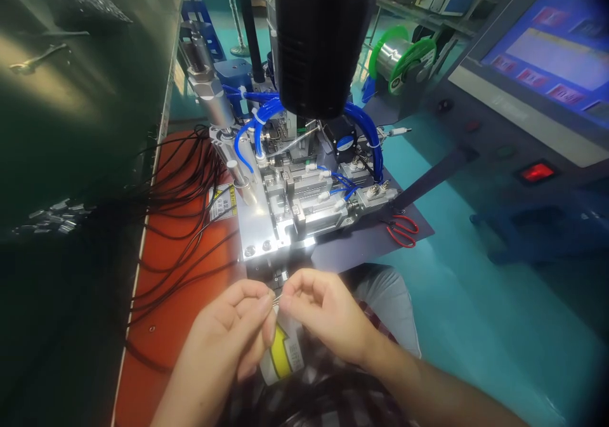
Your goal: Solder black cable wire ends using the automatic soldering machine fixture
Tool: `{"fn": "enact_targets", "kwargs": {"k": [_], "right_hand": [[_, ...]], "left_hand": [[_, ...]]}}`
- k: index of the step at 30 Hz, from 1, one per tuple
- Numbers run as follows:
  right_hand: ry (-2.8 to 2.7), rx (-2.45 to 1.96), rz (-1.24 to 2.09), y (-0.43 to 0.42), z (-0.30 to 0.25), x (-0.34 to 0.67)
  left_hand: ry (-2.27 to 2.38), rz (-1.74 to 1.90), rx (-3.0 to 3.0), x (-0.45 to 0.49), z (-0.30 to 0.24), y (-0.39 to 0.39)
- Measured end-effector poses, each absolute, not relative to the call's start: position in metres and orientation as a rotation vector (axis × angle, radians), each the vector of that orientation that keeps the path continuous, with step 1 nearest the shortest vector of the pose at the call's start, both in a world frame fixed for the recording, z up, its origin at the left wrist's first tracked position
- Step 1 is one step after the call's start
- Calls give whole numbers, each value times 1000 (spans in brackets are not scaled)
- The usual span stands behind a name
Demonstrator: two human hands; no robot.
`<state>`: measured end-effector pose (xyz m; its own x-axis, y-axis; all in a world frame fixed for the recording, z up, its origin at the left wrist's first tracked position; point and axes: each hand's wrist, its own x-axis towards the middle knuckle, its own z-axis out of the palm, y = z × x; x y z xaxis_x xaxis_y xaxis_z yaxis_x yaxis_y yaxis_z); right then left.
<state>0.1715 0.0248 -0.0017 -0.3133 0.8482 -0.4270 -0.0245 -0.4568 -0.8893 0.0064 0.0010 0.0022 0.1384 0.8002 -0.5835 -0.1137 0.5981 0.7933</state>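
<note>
My left hand [238,328] and my right hand [323,309] meet fingertip to fingertip in front of my lap. Each is closed in a pinch. Between them shows a thin, shiny wire-like piece [276,299], too small to make out fully; both pinches seem to be on it. Just beyond my fingers stands a metal bench machine [257,221] with pneumatic cylinders and blue air hoses [366,122]. Below my hands hangs a label with a yellow arrow [280,354], partly covered by my left fingers.
Black cables [190,205] run over the orange surface [176,344] at left. Small metal pieces [64,216] lie on the dark green table [61,300]. Red-handled pliers [403,231] rest right of the machine. A green wire spool [399,59] and a touchscreen panel [533,91] stand beyond; a black cylinder [318,46] hangs overhead.
</note>
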Motion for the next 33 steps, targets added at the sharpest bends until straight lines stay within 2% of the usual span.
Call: {"fn": "enact_targets", "kwargs": {"k": [8,16,24,29,33], "right_hand": [[-1308,-1295,1688,28,-1,177],[-1338,-1202,1711,27,-6,175],[-1171,-1269,1769,29,-10,180],[-1130,-1312,1758,44,-18,181],[-1113,-1328,1756,50,-26,181]], "left_hand": [[1251,723,638,6,4,3],[1291,702,763,9,2,2],[1553,695,1442,4,-3,-3],[1451,784,2202,-5,-10,8],[1408,638,2465,-11,-18,12]]}}
